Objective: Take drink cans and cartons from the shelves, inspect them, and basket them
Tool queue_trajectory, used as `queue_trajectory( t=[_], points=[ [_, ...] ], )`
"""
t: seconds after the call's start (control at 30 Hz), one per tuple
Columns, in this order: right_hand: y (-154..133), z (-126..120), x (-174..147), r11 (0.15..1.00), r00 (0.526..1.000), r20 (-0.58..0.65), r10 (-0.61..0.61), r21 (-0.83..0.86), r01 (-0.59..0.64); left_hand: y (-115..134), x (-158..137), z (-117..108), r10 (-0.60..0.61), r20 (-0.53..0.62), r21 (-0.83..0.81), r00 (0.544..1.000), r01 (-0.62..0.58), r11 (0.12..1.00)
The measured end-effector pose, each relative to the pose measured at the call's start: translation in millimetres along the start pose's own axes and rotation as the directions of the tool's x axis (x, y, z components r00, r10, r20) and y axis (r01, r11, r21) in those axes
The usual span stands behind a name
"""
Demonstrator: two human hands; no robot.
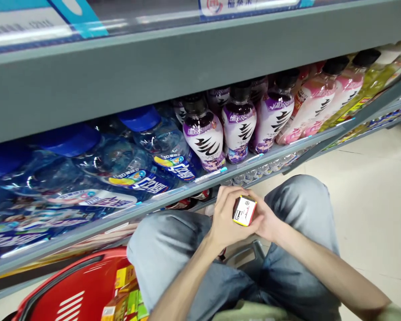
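In front of me, a grey shelf unit (173,76) crosses the twelve o'clock of a person (297,276) with bent knees. A red basket (96,276) is at nine, purple-labelled bottles (239,127) at twelve. Between the knees, the left hand (224,218) and right hand (265,218) meet, fingers curled around a small box (244,210), white end up.

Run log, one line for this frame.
left hand, right hand: together around small box | white printed end facing camera | red basket: packs inside | shelf: bottles
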State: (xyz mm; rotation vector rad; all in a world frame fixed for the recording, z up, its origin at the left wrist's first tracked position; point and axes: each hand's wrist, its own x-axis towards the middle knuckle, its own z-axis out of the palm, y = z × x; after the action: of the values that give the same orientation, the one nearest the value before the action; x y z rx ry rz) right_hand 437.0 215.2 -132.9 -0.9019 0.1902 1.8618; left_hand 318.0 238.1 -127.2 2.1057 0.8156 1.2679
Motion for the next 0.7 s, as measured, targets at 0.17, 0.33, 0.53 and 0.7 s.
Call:
queue_trajectory(
  t=[0.17,0.33,0.53,0.7],
  points=[
    [1.5,-2.8,0.8,0.997,0.997,-0.015,0.079,-0.019,-0.079,-1.1,-0.8,1.2,0.038,-0.003,-0.007,0.999,-0.038,0.999],
    [-0.2,-1.6,-0.1,0.998,0.998,-0.026,0.058,-0.006,-0.058,-1.6,0.0,3.3,0.029,0.006,-0.016,1.000,-0.029,0.999],
    [-0.9,-0.2,0.5,0.998,0.997,-0.044,0.068,0.014,-0.068,-2.5,-0.6,5.0,0.030,0.002,-0.014,1.000,-0.030,0.999],
    [-3.2,1.3,1.2,1.000,0.997,-0.066,0.030,0.001,-0.030,-2.6,-1.0,4.7,0.056,-0.003,-0.006,0.998,-0.056,0.998]
  ],
)
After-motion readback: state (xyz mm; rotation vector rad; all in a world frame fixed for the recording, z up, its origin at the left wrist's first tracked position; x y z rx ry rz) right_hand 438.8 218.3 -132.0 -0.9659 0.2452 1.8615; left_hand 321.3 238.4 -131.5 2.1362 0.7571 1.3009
